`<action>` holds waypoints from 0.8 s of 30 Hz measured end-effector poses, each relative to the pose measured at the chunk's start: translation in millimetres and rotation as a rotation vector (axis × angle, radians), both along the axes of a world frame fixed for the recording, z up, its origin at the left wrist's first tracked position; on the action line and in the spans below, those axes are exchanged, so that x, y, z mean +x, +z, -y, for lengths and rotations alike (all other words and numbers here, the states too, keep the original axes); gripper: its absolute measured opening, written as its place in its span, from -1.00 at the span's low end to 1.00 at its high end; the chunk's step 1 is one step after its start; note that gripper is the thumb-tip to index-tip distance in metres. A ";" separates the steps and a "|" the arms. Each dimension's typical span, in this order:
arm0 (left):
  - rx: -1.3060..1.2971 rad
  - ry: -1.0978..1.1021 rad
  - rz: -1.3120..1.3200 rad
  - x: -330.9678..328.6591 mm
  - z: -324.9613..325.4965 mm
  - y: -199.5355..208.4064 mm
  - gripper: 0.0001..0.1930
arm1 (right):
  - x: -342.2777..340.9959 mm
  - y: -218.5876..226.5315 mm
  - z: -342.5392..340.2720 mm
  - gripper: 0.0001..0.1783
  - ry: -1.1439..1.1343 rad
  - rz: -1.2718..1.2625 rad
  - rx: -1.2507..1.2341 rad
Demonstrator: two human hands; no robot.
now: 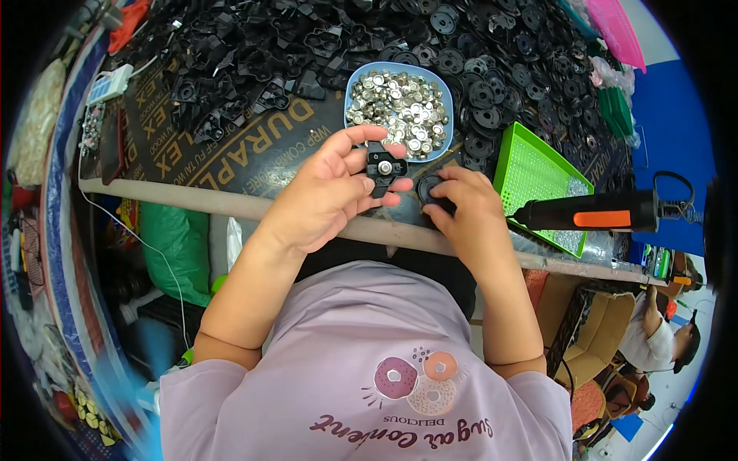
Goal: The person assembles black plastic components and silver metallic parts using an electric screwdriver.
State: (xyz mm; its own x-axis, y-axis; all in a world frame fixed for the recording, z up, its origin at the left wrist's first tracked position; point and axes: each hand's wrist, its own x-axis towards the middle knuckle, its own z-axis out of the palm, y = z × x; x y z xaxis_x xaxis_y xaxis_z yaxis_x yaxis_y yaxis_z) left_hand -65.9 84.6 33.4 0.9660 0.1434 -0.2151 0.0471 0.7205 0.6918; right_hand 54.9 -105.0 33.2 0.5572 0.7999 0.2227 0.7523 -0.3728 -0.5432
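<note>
The left hand (327, 184) has its thumb and fingers clamped on a small black plastic part of angular outline (374, 161), the thumb at its near left edge and the other fingertips showing past its right side. A round silver metal piece (386, 167) sits in the middle of that part, facing up. Just to the right of these fingertips, the right hand (473, 203) has thumb and fingers closed on a round black plastic disc (427, 188); the disc and the angular part are apart.

Just beyond the left fingers stands a light blue rounded-square plastic bowl (396, 66) filled with small shiny silver metal caps (407, 107). To the right of the right fingers lies a bright green perforated plastic tray (538, 165) with small silvery pieces (575, 189) in it. A black power screwdriver with an orange panel (553, 213) extends across the tray, its tip toward the right hand. Farther beyond the fingers, a heap of black angular plastic parts (254, 61) spreads to the left and a heap of black round plastic discs (492, 88) to the right.
</note>
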 end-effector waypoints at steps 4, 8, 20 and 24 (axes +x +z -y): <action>-0.020 -0.037 0.027 -2.0 0.7 -4.7 -0.47 | -7.3 12.2 -0.2 -0.49 -0.135 -0.448 0.182; -0.031 -0.067 0.051 2.1 13.4 -7.7 -0.43 | -4.2 13.7 -8.3 -0.43 0.040 -0.498 0.350; 0.029 -0.116 0.034 8.2 22.3 -7.4 -0.45 | -15.9 22.1 -15.2 -0.45 0.027 -0.138 0.154; 0.086 -0.109 0.038 8.5 24.6 -9.6 -0.47 | -15.5 23.6 -15.6 -0.46 0.057 -0.096 0.165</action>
State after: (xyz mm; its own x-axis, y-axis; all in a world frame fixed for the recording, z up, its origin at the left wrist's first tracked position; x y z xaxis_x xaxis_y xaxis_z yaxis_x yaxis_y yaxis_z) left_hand -57.4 60.0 23.9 0.9842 0.0535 -0.1690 0.0941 0.6503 0.7538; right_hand 39.4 -89.4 56.8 0.5373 0.7876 0.3017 0.7116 -0.2313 -0.6634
